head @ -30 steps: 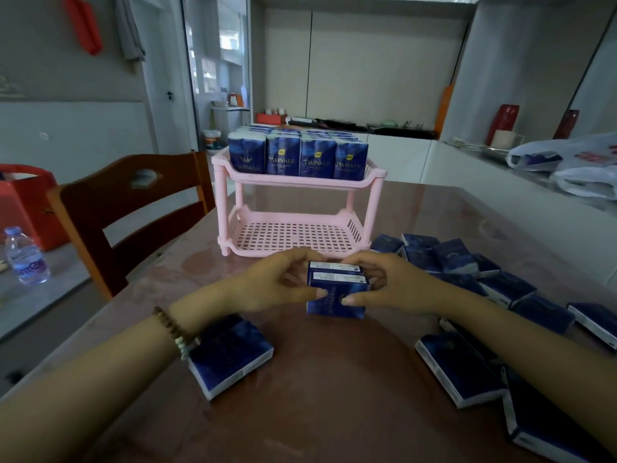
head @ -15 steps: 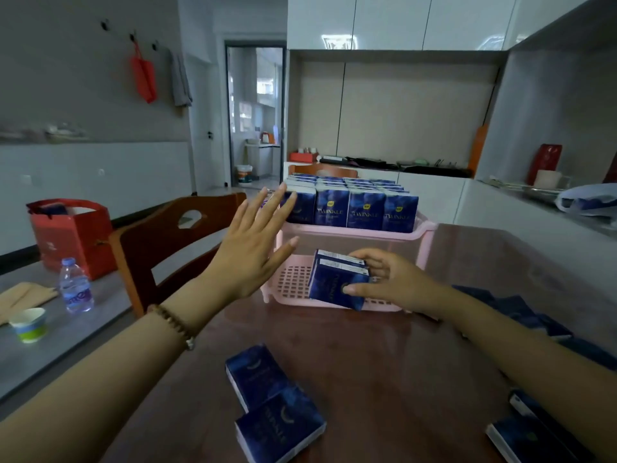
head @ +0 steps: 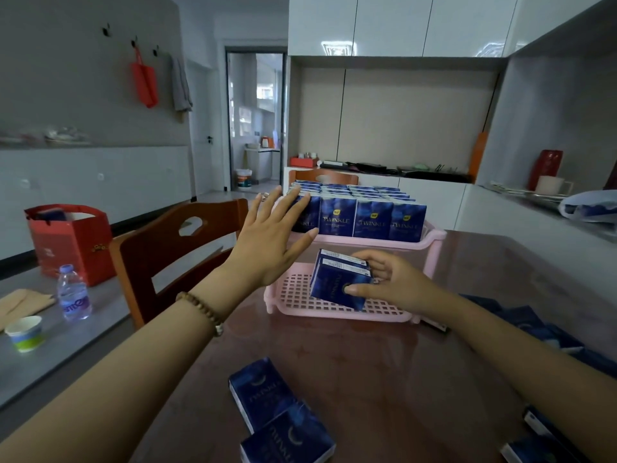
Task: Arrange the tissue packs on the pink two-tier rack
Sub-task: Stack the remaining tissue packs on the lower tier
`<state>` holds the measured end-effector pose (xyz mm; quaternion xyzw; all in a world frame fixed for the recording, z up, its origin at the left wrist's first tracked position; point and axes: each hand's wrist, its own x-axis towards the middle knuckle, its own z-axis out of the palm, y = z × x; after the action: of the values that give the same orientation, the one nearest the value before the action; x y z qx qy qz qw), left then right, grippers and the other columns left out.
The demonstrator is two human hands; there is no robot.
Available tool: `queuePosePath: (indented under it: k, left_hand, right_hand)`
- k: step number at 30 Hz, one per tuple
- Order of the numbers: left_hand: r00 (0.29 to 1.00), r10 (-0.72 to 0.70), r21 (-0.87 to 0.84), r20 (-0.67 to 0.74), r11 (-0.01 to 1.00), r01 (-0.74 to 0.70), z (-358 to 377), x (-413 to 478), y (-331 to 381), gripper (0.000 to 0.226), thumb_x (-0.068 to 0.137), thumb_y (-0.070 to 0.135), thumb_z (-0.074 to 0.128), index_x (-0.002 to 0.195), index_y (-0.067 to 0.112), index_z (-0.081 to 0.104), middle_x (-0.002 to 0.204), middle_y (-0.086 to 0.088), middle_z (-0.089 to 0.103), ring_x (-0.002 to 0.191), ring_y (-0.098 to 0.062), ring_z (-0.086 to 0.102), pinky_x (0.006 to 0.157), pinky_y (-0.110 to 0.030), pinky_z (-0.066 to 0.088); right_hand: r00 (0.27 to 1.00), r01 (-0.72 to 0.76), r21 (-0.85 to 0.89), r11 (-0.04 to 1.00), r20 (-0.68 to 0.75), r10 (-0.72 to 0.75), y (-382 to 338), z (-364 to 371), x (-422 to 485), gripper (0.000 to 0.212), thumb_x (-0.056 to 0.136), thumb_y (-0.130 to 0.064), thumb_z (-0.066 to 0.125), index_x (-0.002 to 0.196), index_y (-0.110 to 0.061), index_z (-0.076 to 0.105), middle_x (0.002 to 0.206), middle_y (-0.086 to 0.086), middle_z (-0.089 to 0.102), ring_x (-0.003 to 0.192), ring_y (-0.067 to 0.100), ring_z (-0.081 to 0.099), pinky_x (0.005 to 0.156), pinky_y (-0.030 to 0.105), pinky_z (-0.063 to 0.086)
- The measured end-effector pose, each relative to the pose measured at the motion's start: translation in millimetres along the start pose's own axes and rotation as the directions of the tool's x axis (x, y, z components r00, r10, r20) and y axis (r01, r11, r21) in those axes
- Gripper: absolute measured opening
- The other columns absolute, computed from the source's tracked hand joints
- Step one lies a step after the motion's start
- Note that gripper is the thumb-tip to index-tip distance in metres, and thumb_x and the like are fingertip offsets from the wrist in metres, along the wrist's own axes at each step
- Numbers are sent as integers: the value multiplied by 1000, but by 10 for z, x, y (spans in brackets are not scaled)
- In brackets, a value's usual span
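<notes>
The right hand (head: 397, 285) pinches two stacked tissue packs (head: 335, 284) tilted over the pink rack (head: 300, 304)'s lower tier; the left hand (head: 267, 248) hangs spread.

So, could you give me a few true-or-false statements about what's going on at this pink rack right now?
1. The pink plastic two-tier rack has upright dark blue tissue packs lining its top tier. True.
2. The right hand grips a small stack of blue packs at the lower tier. True.
3. The left hand is clenched in a fist. False: it is open, fingers spread.
4. The lower tier is packed full. False: its grid floor is mostly bare.
5. Every pack is on the rack. False: loose blue packs lie on the glossy brown table.
</notes>
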<state>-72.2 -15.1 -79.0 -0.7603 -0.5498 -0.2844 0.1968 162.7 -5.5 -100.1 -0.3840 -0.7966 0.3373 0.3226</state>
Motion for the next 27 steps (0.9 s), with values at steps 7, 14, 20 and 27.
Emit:
queuePosePath:
  k: [7, 14, 20, 27]
  left_hand:
    - [995, -55, -137, -79, 990, 44, 10, -111, -55, 74, 87, 63, 14, 150, 25, 10, 159, 3, 7, 147, -16, 2, 118, -35, -3]
    - [947, -309, -593, 89, 748, 300, 315, -387, -188, 68, 93, 56, 28, 150, 24, 9, 158, 2, 15, 145, -16, 14, 119, -39, 13]
    - [835, -367, -645, 411, 530, 551, 695, -727, -335, 73, 89, 53, 37, 150, 23, 12, 157, 0, 18, 143, -18, 21, 116, -37, 17]
    - [860, -264, -652, 437, 566, 505, 716, -716, -315, 44, 98, 31, 38, 140, 19, 38, 122, 8, 48, 111, -5, 47, 69, 5, 37]
  right_hand:
    - [1000, 2, 4, 1000, 30, -3, 34, 5, 26, 48, 69, -30, 77, 113, -24, 58, 116, -7, 66, 110, 8, 61, 99, 30, 48]
    - [998, -32, 18, 999, 51, 31, 291, 174, 18, 40, 73, -20, 76, 108, -27, 57, 114, -7, 66, 107, 6, 63, 93, 23, 50]
    - [993, -114, 35, 993, -16, 114, 508, 201, 259, 51, 75, -13, 75, 118, -15, 48, 119, -2, 60, 112, 13, 57, 94, 22, 47]
    - [989, -149, -7, 989, 13, 149, 496, 283, 808, 45, 80, -10, 71, 118, -14, 47, 112, -2, 56, 103, 11, 54, 78, 9, 46]
